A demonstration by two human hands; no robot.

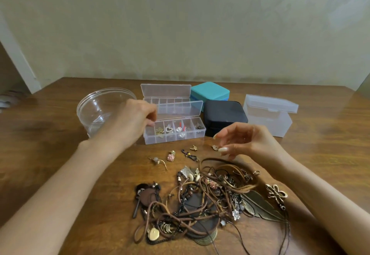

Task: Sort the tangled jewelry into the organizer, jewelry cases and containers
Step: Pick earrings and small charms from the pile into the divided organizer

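Note:
A tangle of leather cords, chains and pendants (200, 200) lies on the wooden table (60, 126) in front of me. Behind it stands an open clear organizer (197, 133) with small pieces in several compartments. My left hand (136, 118) hovers over its leftmost compartment with fingers curled down; whether they pinch anything is hidden. My right hand (246, 140) hangs relaxed, fingers apart, just above a small gold charm (214, 147). Loose pieces lie between: a bird charm (193, 147), a pink earring (171, 157) and a gold piece (158, 160).
A second open organizer (166, 91) stands behind the first. A teal case (210, 91) and a black case (224, 116) sit shut to the right, then a frosted lidded box (268, 114). A clear round container (100, 106) stands at the left.

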